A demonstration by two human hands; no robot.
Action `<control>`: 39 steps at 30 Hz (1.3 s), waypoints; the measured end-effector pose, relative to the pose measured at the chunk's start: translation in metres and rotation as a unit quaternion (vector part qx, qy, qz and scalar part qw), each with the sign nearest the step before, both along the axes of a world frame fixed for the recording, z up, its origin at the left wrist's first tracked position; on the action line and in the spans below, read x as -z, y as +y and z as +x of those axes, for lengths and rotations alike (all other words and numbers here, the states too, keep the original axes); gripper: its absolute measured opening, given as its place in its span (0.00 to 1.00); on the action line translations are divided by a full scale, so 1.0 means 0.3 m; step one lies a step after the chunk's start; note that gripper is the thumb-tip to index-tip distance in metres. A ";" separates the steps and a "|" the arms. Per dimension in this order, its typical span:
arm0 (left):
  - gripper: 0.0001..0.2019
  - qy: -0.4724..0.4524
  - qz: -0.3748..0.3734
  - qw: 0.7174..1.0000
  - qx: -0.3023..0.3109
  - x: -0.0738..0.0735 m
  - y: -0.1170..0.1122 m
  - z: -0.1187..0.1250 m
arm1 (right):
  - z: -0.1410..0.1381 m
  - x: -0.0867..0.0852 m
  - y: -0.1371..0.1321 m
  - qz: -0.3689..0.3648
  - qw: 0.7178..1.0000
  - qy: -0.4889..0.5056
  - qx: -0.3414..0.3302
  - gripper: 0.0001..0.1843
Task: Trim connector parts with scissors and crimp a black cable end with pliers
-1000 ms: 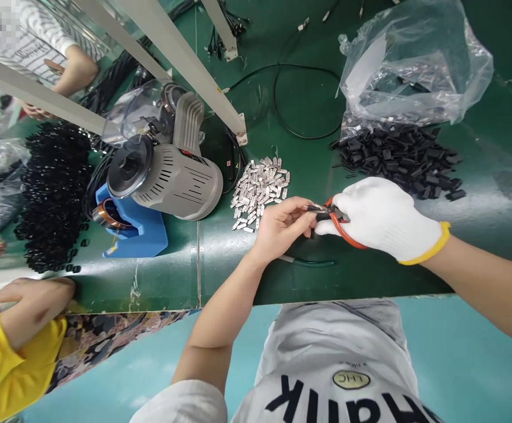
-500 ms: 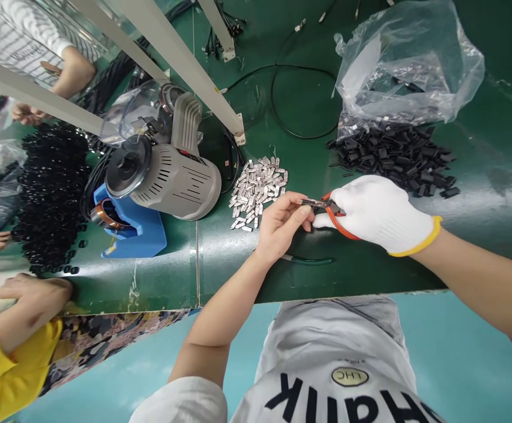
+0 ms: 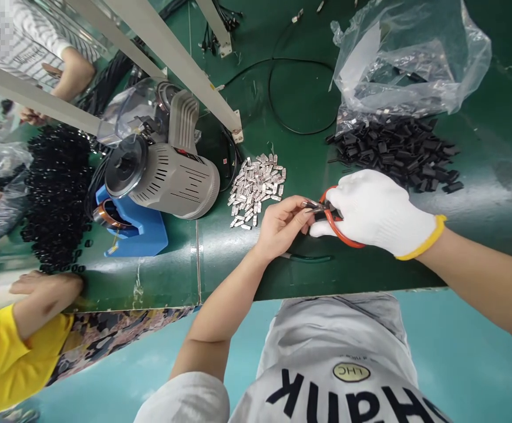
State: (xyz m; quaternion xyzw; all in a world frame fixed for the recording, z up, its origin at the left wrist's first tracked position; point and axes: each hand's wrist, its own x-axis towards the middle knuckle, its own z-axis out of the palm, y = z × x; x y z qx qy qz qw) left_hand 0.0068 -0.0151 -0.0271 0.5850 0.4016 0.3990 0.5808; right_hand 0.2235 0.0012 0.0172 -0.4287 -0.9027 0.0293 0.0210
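Observation:
My right hand (image 3: 370, 211), in a white knit glove with a yellow cuff, is closed on red-handled pliers (image 3: 340, 230). Their dark jaws point left and meet the fingertips of my left hand (image 3: 282, 226). That bare hand is pinched, thumb against forefinger, around something too small and hidden to make out. A heap of small silver metal connector pieces (image 3: 258, 188) lies just beyond my left hand. Beyond the gloved hand spreads a pile of black plastic pieces (image 3: 401, 150). A tool with a dark green handle (image 3: 311, 258) rests on the table below my hands.
A grey machine (image 3: 172, 176) and a blue tape dispenser (image 3: 144, 232) stand to the left, under white metal posts (image 3: 181, 64). A clear plastic bag (image 3: 414, 70) and a looped black cable (image 3: 271, 94) lie at the back. Co-workers sit at left beside a black heap (image 3: 56, 200).
The pliers and my gloved hand have tilted slightly, with the jaws still at my left fingertips. At left, the arm of the co-worker in yellow has shifted and one hand has moved up.

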 end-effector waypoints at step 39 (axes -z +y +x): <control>0.14 0.007 -0.010 1.000 0.020 -0.018 -0.012 -0.008 | 0.009 0.066 -0.030 0.105 0.994 0.007 0.005 0.33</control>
